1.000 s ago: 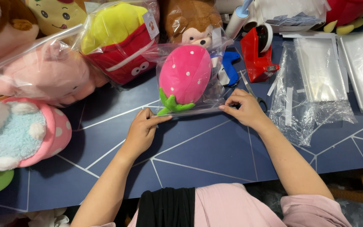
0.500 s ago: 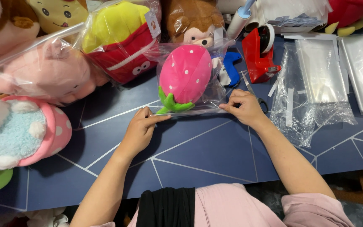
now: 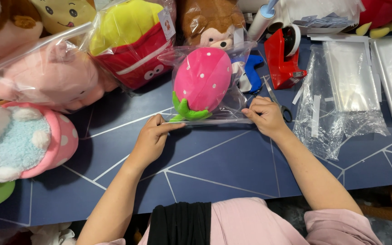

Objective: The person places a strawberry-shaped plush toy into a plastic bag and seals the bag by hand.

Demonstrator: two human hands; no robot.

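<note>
A person in a pink top leans over a dark blue tabletop (image 3: 214, 163) marked with thin pale lines. At the middle, a little toward the far side, lies a pink strawberry-shaped plush toy with white dots and green leaves (image 3: 201, 81), sealed inside a clear plastic bag (image 3: 232, 106). The leaves point toward the person, and the bag's near edge lies flat on the tabletop.

The left hand (image 3: 153, 138) presses on the near-left corner of the bag, its fingers stretched along the edge and touching the plastic. The right hand (image 3: 265, 115) pinches the near-right corner of the same bag, fingers curled tight on the plastic. Both hands are grasping the bag's lower edge.

Just beyond the right hand lies a pair of scissors (image 3: 278, 103), partly hidden by it. Farther off stand a red tape dispenser (image 3: 283, 61) and a blue object (image 3: 252, 72) just beside the bag. To the right, a stack of empty clear plastic bags (image 3: 345, 86) rests on the tabletop.

To the far left, other bagged soft toys crowd together: a yellow and red plush shaped like a box of fries (image 3: 130, 45), a pale pink plush animal (image 3: 51, 77), and a brown monkey plush (image 3: 212, 22) behind the strawberry. At the near left lies an unbagged pink and light blue plush with white dots (image 3: 32, 140).
</note>
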